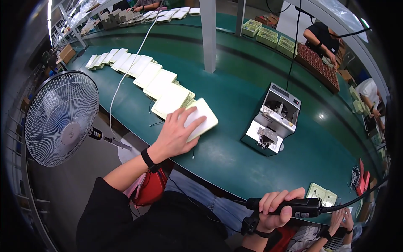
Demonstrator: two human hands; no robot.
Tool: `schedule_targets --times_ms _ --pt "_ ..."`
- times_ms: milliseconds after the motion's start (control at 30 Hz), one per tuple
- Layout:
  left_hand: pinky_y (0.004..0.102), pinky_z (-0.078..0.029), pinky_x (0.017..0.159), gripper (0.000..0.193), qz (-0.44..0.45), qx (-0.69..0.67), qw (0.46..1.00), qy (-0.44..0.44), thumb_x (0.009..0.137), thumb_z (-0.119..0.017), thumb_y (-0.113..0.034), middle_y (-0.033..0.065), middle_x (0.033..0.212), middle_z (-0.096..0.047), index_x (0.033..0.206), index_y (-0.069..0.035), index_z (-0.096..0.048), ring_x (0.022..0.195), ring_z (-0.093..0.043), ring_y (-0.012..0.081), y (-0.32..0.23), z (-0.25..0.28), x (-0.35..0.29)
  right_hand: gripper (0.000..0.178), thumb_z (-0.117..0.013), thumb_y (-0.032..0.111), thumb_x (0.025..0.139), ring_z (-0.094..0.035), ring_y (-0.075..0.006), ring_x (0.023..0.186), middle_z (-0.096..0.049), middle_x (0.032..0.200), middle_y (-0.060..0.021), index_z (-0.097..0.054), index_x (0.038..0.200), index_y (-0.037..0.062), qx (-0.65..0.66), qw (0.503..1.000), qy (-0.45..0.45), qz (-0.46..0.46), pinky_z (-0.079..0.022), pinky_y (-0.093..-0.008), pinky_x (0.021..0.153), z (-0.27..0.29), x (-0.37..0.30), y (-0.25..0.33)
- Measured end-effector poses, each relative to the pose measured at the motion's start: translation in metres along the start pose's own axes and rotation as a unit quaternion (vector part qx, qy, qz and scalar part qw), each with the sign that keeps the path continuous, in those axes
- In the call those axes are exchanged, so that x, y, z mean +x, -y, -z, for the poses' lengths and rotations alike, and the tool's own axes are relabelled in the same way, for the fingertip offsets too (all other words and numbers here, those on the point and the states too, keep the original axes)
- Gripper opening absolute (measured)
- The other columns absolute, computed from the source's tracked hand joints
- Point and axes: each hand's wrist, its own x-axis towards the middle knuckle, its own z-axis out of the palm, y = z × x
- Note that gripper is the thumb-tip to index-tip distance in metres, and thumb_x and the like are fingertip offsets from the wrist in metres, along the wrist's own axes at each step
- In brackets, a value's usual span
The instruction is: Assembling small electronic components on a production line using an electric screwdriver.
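Note:
My left hand point(178, 132) grips a white rectangular panel point(208, 119) with a pale yellow-green rim, its fingers spread across the top face. That panel is at the near end of a long overlapping row of similar panels point(161, 82). Thin dark wires stick out from beneath the row. At the lower right, my right hand point(277, 208) wraps round a black electric screwdriver point(304, 207), held sideways over the table's near edge. A thick black cable runs from its right end; whether a bit is fitted cannot be seen.
A metal-and-black screw feeder point(273, 119) stands on the green table point(226, 159). Pale green housings point(321, 194) lie near a co-worker's hands point(338, 220). A fan point(63, 119) stands at left. A grey post point(208, 38) rises beyond the panels; a white cable point(130, 67) hangs across them.

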Motion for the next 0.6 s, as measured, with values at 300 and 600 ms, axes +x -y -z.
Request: schedule_targets --times_ms 300,600 --pt "0.0672 -0.032 0.113 0.084 0.123 0.086 0.988 0.032 0.078 -0.083 -0.042 0.0200 0.160 -0.032 0.151 -0.022 -0.047 0.146 -0.026 0.0545 -0.015 -0.003 0.004 0.033 -0.065 0.026 0.096 -0.038 -0.0126 0.040 -0.043 0.060 -0.0030 -0.038 0.107 0.0090 -0.009 1.000 -0.001 -0.007 -0.039 -0.0268 0.038 0.003 -0.008 0.000" --pt "0.0826 -0.030 0.102 0.109 0.145 -0.031 0.988 0.044 0.067 -0.084 -0.063 0.0231 0.166 -0.019 0.159 -0.031 -0.035 0.148 -0.008 0.0637 0.038 -0.030 -0.029 0.035 -0.066 0.029 0.097 -0.038 -0.0119 0.040 -0.043 0.060 -0.0027 -0.038 0.107 0.0093 -0.019 1.000 -0.011 -0.012 -0.038 -0.0261 0.038 0.008 -0.004 -0.001"
